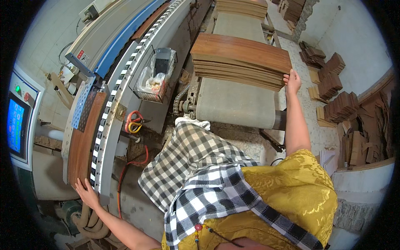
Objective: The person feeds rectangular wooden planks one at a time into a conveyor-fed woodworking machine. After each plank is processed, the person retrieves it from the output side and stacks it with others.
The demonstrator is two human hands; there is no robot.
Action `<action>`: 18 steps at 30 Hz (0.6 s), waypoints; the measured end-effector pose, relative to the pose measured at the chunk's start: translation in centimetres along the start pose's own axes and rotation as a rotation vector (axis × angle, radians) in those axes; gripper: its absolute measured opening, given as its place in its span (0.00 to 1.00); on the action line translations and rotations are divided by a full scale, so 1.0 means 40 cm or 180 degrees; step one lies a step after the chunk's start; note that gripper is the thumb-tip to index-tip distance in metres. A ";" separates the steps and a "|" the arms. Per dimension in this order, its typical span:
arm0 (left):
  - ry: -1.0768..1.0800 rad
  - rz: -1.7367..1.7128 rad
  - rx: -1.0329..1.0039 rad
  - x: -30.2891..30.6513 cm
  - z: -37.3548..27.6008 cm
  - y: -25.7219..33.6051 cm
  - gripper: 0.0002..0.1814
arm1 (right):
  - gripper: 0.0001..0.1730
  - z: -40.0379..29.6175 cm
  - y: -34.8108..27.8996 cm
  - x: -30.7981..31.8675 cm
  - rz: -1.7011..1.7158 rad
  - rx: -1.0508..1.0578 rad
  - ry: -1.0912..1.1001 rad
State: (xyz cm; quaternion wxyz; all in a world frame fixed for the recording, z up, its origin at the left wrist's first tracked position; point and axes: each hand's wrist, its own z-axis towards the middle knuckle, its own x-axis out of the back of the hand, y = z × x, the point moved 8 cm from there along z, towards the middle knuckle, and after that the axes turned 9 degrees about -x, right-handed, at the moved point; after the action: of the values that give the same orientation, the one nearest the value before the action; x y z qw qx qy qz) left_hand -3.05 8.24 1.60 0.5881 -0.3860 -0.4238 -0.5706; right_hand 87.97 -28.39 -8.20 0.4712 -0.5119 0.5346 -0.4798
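Observation:
On the infeed of an edge-banding type machine lies a reddish-brown wood board (83, 150), its far end beneath a perforated blue guard (82, 107). My left hand (86, 192) rests with spread fingers on the near end of that board. My right hand (293, 82) is at the right end of a stack of wood boards (240, 53), its thumb and fingers pinching the near right corner of the top board. The stack sits on a grey conveyor belt (236, 100). Whether the top board is lifted off the others is hard to tell.
A wire basket (153, 78) with a phone-like dark object and plastic bag hangs on the machine's side, with red-handled scissors (133, 122) nearer me. A control panel (18, 125) stands far left. More boards (242, 7) lie farther along the conveyor; stacked wood pieces (340, 106) stand at right.

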 end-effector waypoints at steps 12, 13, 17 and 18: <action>0.0125 -0.0084 -0.0079 0.012 -0.001 0.007 0.29 | 0.25 -0.174 0.099 0.028 0.1864 -0.0615 0.0491; 0.0171 -0.0137 -0.0085 0.015 -0.004 0.002 0.29 | 0.25 -0.185 0.117 0.025 0.2107 -0.0788 0.0652; 0.0238 -0.0168 -0.0074 0.020 -0.014 -0.004 0.29 | 0.28 -0.238 0.135 -0.126 0.2164 -0.1288 -0.0219; 0.0236 -0.0213 -0.0123 0.018 -0.014 -0.001 0.28 | 0.28 -0.254 0.124 -0.169 0.2102 -0.1342 -0.0518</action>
State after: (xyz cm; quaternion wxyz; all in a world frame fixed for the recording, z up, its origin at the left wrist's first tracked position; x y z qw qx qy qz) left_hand -3.09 7.48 2.09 0.5765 -0.3615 -0.4033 -0.6119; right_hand 77.60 -21.23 -12.09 0.5255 -0.4343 0.7181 -0.1402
